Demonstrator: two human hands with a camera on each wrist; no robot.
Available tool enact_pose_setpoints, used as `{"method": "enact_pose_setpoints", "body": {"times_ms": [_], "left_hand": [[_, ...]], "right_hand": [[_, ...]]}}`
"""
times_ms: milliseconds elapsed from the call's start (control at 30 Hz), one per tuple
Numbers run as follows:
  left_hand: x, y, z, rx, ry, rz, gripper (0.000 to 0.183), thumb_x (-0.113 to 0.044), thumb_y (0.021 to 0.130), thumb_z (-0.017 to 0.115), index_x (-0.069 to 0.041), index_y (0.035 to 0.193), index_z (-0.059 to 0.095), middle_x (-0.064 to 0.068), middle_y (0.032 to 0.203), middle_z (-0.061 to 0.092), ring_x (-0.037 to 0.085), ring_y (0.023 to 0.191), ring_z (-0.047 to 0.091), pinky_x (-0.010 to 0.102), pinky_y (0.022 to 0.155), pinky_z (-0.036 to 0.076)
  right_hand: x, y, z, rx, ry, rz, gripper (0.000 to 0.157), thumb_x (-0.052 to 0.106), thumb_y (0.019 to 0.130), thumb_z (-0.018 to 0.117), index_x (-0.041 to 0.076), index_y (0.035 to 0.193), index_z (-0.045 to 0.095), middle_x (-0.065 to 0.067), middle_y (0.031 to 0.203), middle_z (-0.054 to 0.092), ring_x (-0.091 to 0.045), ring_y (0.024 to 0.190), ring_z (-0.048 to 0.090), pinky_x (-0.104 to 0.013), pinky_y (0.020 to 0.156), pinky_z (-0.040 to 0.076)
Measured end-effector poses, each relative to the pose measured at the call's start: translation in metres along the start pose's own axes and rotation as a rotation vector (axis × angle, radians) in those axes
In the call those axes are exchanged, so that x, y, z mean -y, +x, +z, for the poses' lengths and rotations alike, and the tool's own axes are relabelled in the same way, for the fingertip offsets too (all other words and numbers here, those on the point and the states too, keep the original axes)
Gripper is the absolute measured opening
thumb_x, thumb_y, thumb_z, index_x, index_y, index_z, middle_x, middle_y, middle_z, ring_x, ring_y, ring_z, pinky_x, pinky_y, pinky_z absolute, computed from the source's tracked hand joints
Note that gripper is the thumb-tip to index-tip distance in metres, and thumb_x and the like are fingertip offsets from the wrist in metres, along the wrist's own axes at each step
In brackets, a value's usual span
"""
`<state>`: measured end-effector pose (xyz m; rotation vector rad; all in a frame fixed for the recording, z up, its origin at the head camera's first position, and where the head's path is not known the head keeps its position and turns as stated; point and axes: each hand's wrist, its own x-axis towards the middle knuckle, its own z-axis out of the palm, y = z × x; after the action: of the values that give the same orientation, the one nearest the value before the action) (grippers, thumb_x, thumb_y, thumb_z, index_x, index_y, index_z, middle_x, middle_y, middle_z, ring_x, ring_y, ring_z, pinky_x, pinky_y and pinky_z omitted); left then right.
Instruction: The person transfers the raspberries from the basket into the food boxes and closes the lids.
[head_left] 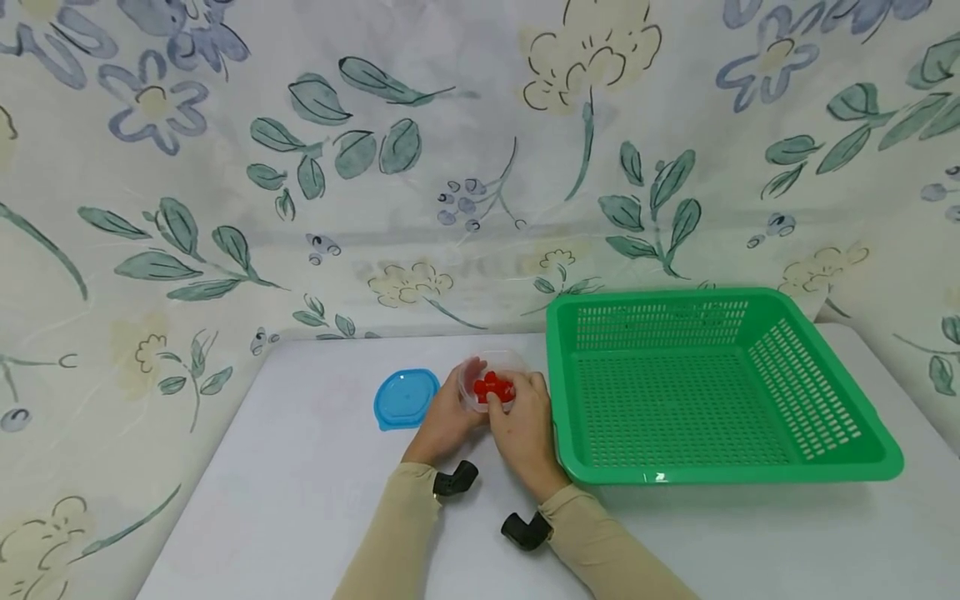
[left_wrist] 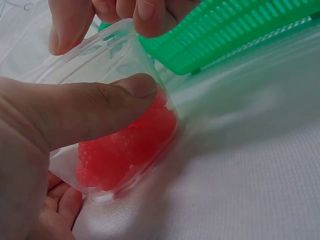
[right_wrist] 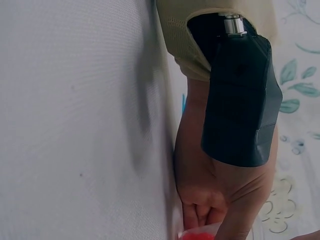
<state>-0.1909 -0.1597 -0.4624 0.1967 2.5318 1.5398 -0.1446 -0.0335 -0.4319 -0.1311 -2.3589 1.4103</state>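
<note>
A small clear plastic container with red bumpy pieces, which look like raspberries, is low over the white table. My left hand grips it from the left; in the left wrist view its thumb crosses the front wall, with fingers beneath. At the container's right side and mouth is my right hand, its fingers bent above and beside the rim. Whether those fingers pinch the rim or a red piece is hidden. Left of the hands lies a blue lid, flat on the table.
A large green slotted basket stands on the right, close beside my right hand. The white table ends at the back against a flower-patterned cloth. Each wrist bears a black camera mount.
</note>
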Motion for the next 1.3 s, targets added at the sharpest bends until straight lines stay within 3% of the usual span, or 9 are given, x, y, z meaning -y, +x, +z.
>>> {"method": "enact_pose_setpoints", "body": {"times_ms": [200, 400, 533, 733, 833, 933, 1033, 1167, 1300], "left_hand": [[0.001, 0.0, 0.0, 0.004, -0.002, 0.007, 0.096, -0.005, 0.077, 0.084, -0.009, 0.156, 0.03, 0.007, 0.153, 0.047, 0.033, 0.142, 0.04, 0.054, 0.109, 0.041], [0.002, -0.001, -0.003, -0.006, 0.036, -0.062, 0.108, -0.016, 0.077, 0.084, -0.009, 0.161, 0.016, 0.014, 0.16, 0.034, 0.042, 0.143, 0.035, 0.061, 0.108, 0.039], [0.002, -0.004, -0.009, 0.023, 0.048, -0.082, 0.116, -0.024, 0.075, 0.086, -0.011, 0.162, 0.01, 0.014, 0.163, 0.029, 0.046, 0.141, 0.037, 0.061, 0.106, 0.041], [-0.006, -0.011, -0.028, 0.118, -0.04, -0.007, 0.116, -0.017, 0.078, 0.084, -0.011, 0.162, 0.005, 0.009, 0.164, 0.027, 0.042, 0.147, 0.029, 0.056, 0.113, 0.034], [-0.013, -0.014, -0.044, 0.119, -0.078, 0.033, 0.105, -0.006, 0.082, 0.077, -0.009, 0.161, 0.008, 0.011, 0.165, 0.024, 0.043, 0.148, 0.026, 0.054, 0.114, 0.033], [-0.021, -0.017, -0.06, 0.032, -0.126, 0.073, 0.09, 0.003, 0.087, 0.064, -0.007, 0.16, 0.013, 0.014, 0.162, 0.029, 0.041, 0.147, 0.029, 0.054, 0.114, 0.034], [-0.026, -0.02, -0.074, -0.099, -0.174, 0.079, 0.079, 0.004, 0.093, 0.057, -0.006, 0.159, 0.017, 0.013, 0.16, 0.034, 0.033, 0.146, 0.033, 0.05, 0.116, 0.033], [-0.031, -0.028, -0.091, -0.26, -0.166, 0.012, 0.071, -0.007, 0.099, 0.058, -0.009, 0.16, 0.021, 0.009, 0.158, 0.039, 0.026, 0.145, 0.036, 0.045, 0.117, 0.033], [-0.03, -0.033, -0.104, -0.36, -0.101, -0.057, 0.069, -0.013, 0.101, 0.058, -0.01, 0.16, 0.022, 0.011, 0.158, 0.038, 0.03, 0.146, 0.035, 0.049, 0.117, 0.032]], "right_hand": [[0.0, -0.001, -0.001, -0.002, 0.012, -0.011, 0.024, 0.001, 0.085, 0.074, -0.004, 0.108, 0.071, -0.016, 0.1, 0.06, -0.028, 0.092, 0.06, -0.037, 0.074, 0.055], [0.0, -0.003, 0.002, 0.001, 0.011, -0.021, 0.023, 0.003, 0.086, 0.075, -0.002, 0.108, 0.071, -0.016, 0.101, 0.06, -0.027, 0.092, 0.061, -0.035, 0.071, 0.056], [0.002, -0.006, 0.002, 0.004, 0.013, -0.041, 0.022, 0.003, 0.086, 0.075, -0.002, 0.107, 0.071, -0.016, 0.1, 0.061, -0.027, 0.09, 0.062, -0.033, 0.069, 0.058], [0.005, -0.011, 0.001, 0.007, 0.072, -0.158, 0.021, 0.001, 0.087, 0.073, -0.002, 0.108, 0.069, -0.018, 0.101, 0.061, -0.028, 0.087, 0.064, -0.031, 0.067, 0.06], [0.007, -0.014, 0.002, 0.001, 0.087, -0.24, 0.02, 0.001, 0.087, 0.073, 0.0, 0.107, 0.069, -0.014, 0.096, 0.061, -0.027, 0.083, 0.063, -0.03, 0.069, 0.059], [0.01, -0.019, 0.005, 0.035, 0.098, -0.301, 0.022, 0.004, 0.086, 0.074, 0.002, 0.108, 0.069, -0.009, 0.092, 0.059, -0.022, 0.078, 0.059, -0.027, 0.067, 0.055], [0.014, -0.026, 0.008, 0.122, 0.11, -0.306, 0.027, 0.007, 0.087, 0.076, 0.003, 0.113, 0.069, -0.007, 0.094, 0.061, -0.018, 0.077, 0.057, -0.025, 0.066, 0.054], [0.019, -0.037, 0.014, 0.289, 0.108, -0.247, 0.033, 0.01, 0.089, 0.075, 0.004, 0.121, 0.066, -0.008, 0.108, 0.066, -0.017, 0.087, 0.062, -0.025, 0.072, 0.057], [0.025, -0.041, 0.02, 0.413, 0.072, -0.186, 0.037, 0.012, 0.092, 0.072, 0.002, 0.127, 0.064, -0.011, 0.119, 0.066, -0.022, 0.099, 0.064, -0.028, 0.079, 0.057]]}}
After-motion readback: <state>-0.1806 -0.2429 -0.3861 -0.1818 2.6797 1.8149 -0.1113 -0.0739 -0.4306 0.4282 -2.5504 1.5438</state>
